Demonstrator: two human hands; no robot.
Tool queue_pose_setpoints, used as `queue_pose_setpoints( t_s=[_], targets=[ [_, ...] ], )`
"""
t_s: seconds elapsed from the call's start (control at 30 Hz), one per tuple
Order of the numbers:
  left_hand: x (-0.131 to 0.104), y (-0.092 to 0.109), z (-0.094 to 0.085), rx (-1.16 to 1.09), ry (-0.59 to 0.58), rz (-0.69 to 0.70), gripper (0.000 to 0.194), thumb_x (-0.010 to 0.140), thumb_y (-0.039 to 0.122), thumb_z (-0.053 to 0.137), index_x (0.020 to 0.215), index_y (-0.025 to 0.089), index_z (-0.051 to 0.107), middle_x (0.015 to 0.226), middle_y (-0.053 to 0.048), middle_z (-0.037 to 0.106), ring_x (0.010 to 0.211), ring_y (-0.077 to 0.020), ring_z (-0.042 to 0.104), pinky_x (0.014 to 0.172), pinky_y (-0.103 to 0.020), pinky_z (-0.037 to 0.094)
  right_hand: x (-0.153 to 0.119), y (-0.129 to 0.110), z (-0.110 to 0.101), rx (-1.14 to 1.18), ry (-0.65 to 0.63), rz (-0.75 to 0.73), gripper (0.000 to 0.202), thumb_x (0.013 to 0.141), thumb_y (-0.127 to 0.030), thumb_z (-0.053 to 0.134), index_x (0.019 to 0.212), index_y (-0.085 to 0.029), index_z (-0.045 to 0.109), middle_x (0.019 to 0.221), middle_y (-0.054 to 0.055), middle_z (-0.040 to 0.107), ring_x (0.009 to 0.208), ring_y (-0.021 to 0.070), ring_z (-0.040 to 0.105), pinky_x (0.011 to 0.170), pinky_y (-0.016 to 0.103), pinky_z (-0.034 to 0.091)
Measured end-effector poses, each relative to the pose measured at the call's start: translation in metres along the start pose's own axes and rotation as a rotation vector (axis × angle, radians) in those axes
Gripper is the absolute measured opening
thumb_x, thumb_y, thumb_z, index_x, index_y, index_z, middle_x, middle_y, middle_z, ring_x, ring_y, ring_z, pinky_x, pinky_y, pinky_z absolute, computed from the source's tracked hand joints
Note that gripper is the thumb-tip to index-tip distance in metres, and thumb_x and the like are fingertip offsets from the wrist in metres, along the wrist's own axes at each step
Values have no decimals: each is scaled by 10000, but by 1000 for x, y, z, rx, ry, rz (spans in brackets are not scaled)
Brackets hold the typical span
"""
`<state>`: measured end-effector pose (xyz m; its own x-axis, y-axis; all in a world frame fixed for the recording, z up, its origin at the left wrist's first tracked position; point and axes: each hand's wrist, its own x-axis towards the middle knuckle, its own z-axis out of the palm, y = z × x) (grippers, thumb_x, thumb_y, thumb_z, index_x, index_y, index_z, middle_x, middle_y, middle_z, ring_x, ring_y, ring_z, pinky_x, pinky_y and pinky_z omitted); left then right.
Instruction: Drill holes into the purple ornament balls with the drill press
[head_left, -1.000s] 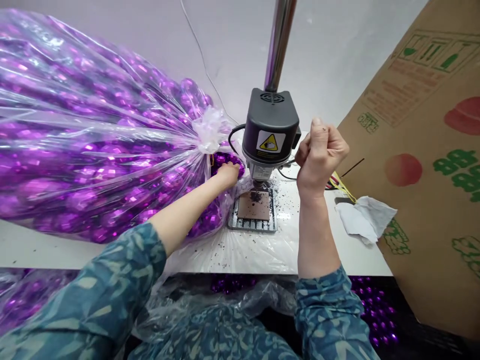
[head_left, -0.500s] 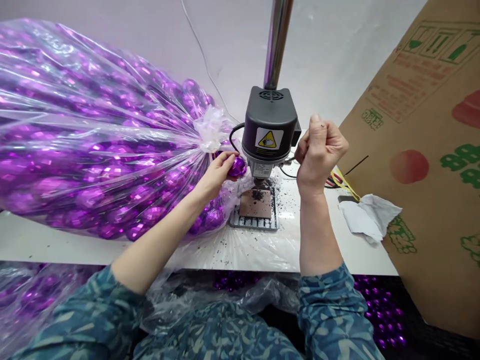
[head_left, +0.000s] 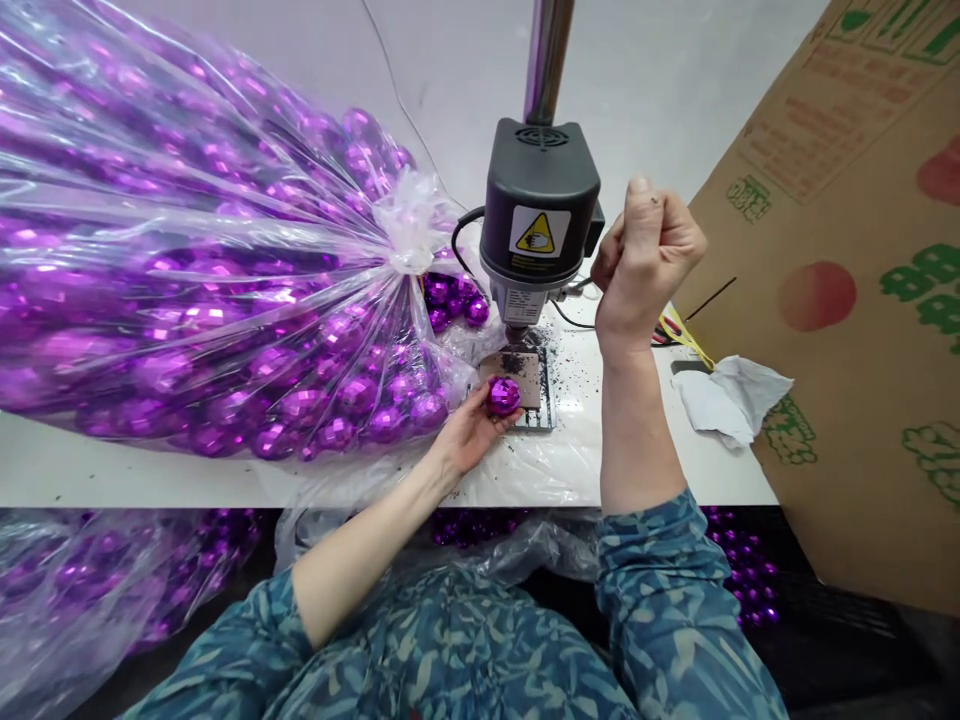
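My left hand (head_left: pixel 474 425) is closed on a shiny purple faceted ball (head_left: pixel 504 396), held over the front of the brown block (head_left: pixel 531 372) on the metal base (head_left: pixel 546 415) of a small drill press (head_left: pixel 541 205). Dark shavings cover part of the block under the press head. To the right of the head, my right hand (head_left: pixel 646 262) makes a fist round the press lever (head_left: pixel 582 286); most of the lever is hidden by the fingers. Several more purple balls (head_left: pixel 454 298) lie at the mouth of a clear plastic bag, left of the press.
A large clear bag (head_left: pixel 225 290) full of purple balls fills the left side of the white table (head_left: pixel 577 475). On the right stand a cardboard box (head_left: pixel 825 380) and crumpled white paper (head_left: pixel 731 400). More purple balls (head_left: pixel 739 565) show below the table edge.
My left hand has moved from the bag's mouth toward me and right, bringing a purple ball over the block. My right hand stays closed beside the press. The view has shifted slightly.
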<state>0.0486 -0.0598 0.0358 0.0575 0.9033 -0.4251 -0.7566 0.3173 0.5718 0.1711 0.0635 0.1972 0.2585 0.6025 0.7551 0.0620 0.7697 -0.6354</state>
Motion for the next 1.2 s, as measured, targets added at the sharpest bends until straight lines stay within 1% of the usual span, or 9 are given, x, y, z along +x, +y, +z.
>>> queue_pose_setpoints(
  t_s=[0.07, 0.2, 0.27, 0.37, 0.5, 0.7, 0.87, 1.03, 1.2],
  targets=[
    [5, 0, -2, 73, -9, 133, 246, 906, 353, 709, 1115, 231, 664, 1156, -53, 692, 1003, -192, 693, 924, -390, 597, -1, -3, 0, 12, 2, 7, 593, 877, -704, 490, 631, -241, 211, 477, -72, 264, 401, 48, 247, 397, 260, 226],
    [16, 5, -12, 427, -31, 486, 538, 765, 411, 853, 1218, 236, 621, 1135, -50, 698, 1075, -205, 673, 986, -361, 548, -1, -4, 1, 61, 20, 12, 613, 838, -730, 527, 629, -245, 217, 474, -75, 260, 406, 51, 237, 407, 269, 227],
    [27, 10, -19, 549, 1, 556, 574, 746, 429, 866, 1205, 209, 599, 1130, -67, 702, 1084, -207, 673, 1010, -364, 532, -1, -4, 1, 85, 25, 14, 622, 813, -740, 543, 626, -242, 220, 482, -78, 242, 406, 45, 224, 406, 263, 216],
    [46, 16, -31, 650, 44, 593, 544, 794, 485, 811, 1188, 189, 580, 1157, -90, 698, 1093, -209, 673, 1022, -371, 521, -2, -4, 1, 94, 28, 29, 625, 796, -744, 536, 626, -236, 215, 502, -82, 204, 407, 31, 209, 410, 245, 207],
    [67, 14, -38, 678, 8, 642, 567, 815, 522, 774, 1227, 200, 557, 1185, -89, 697, 1118, -206, 668, 1037, -365, 509, -2, -6, 1, 89, 22, 22, 610, 794, -726, 534, 621, -235, 216, 494, -86, 207, 407, 19, 213, 413, 238, 209],
    [85, 9, -38, 735, -28, 681, 513, 820, 428, 775, 1225, 193, 566, 1202, -102, 699, 1107, -220, 683, 1011, -388, 532, -3, -13, 4, 121, 69, 35, 621, 723, -771, 516, 607, -235, 224, 485, -92, 217, 389, 7, 221, 403, 214, 209],
    [84, 9, -35, 832, -73, 720, 465, 830, 325, 759, 1235, 183, 580, 1204, -106, 703, 1131, -240, 683, 1041, -424, 534, -3, -13, 4, 123, 54, 25, 603, 764, -724, 531, 615, -230, 220, 498, -93, 192, 394, 2, 211, 402, 215, 198],
    [78, 6, -32, 975, -152, 800, 540, 793, 317, 814, 1270, 199, 592, 1267, -114, 680, 1197, -278, 662, 1079, -475, 524, -4, -12, 3, 130, 55, -5, 587, 792, -683, 542, 610, -226, 221, 485, -89, 204, 384, 3, 223, 398, 210, 200],
    [77, 1, -31, 1004, -149, 798, 546, 776, 284, 830, 1263, 213, 594, 1232, -100, 706, 1160, -282, 685, 1066, -499, 539, -3, -12, 2, 152, 35, -23, 574, 810, -656, 571, 619, -237, 228, 476, -92, 214, 376, 13, 188, 373, 224, 188]
  ],
)
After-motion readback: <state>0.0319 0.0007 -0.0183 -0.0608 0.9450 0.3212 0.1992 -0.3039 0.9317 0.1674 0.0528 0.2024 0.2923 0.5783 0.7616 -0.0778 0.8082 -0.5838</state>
